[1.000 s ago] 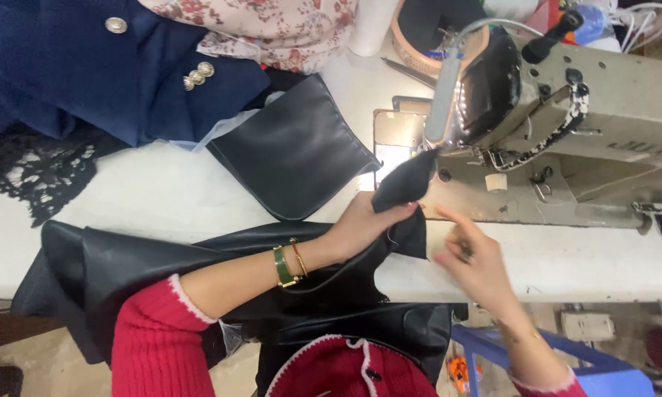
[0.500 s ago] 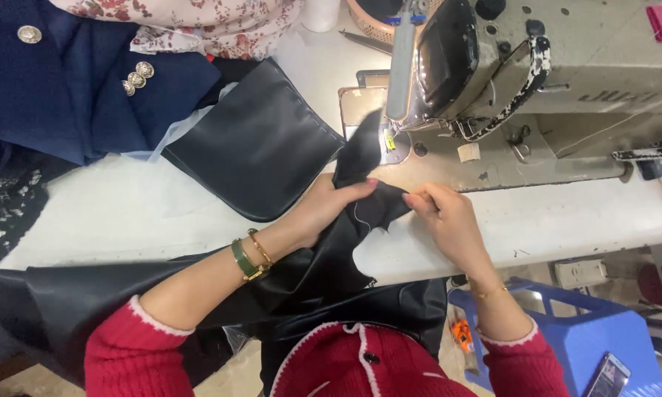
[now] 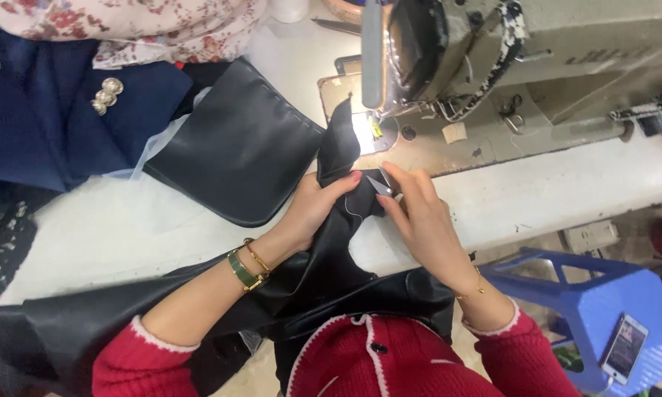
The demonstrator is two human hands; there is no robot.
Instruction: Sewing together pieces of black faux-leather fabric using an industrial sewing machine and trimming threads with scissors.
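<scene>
We have our left hand [image 3: 312,209] closed around a bunched fold of the black leather-like piece [image 3: 324,257], thumb on top and fingers wrapped under, which keeps the seam edge raised and taut just in front of the sewing machine [image 3: 493,66]. Our right hand [image 3: 419,220] sits just to the right of it, nearly touching, with fingers pinched on a small pair of thread snips [image 3: 379,185] whose metal tips point toward the left thumb; we judge the blades are set at a loose thread there, though the thread itself is too fine to be sure of. The piece runs from between our hands up to the lit needle area [image 3: 364,129], just beyond the left fingertips, and trails back over the table edge into our lap, so its weight hangs toward us and the left grip has to hold the working end steady. Further left of the left hand, a second flat black panel [image 3: 235,147] lies on the white table [image 3: 88,228], apart from the piece in hand, and beyond it a navy garment with gold buttons [image 3: 51,110]. Well to the right of the right hand and lower, a phone [image 3: 624,347] rests on a blue plastic stool [image 3: 588,294].
</scene>
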